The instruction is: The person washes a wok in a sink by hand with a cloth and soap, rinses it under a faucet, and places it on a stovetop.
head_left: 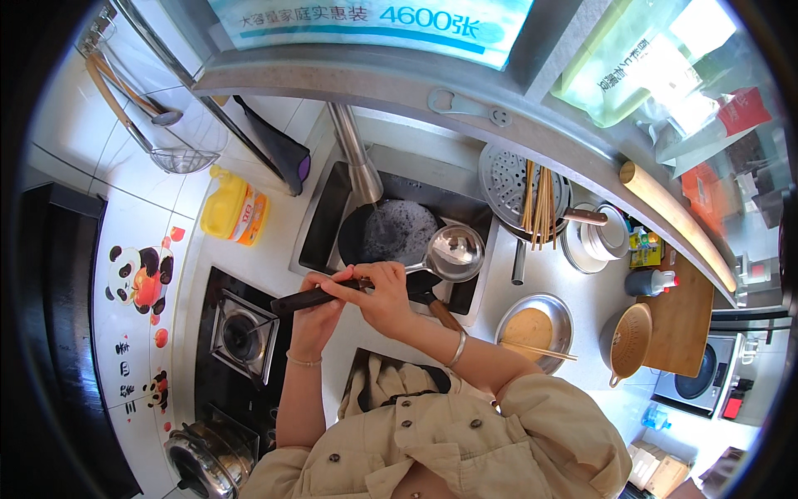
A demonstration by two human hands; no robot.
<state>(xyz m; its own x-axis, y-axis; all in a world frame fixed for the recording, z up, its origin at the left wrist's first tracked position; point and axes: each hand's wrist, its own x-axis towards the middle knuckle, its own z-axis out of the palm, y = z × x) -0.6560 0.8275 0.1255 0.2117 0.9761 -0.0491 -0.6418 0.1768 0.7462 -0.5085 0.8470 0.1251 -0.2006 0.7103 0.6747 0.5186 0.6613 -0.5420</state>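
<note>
Over the sink (482, 293) I hold a steel ladle (455, 252) by its long black handle. My left hand (316, 323) is closed round the handle, and my right hand (381, 295) is closed on it farther toward the bowl. The ladle's round bowl points away to the right. Beneath it a dark wok (353, 237) sits in the sink, with foamy water (403, 231) inside. Its wooden handle (445, 316) appears below my right wrist. A metal faucet (363, 175) hangs over the wok's far left side.
To the left are a yellow jug (233, 208) and a gas stove (241, 337) with a pot (208, 457). Right of the sink stand a perforated steamer plate (507, 179) with chopsticks, stacked bowls (611, 233), and a metal bowl (565, 324) of batter-like liquid. A shelf edge (382, 73) overhangs the back.
</note>
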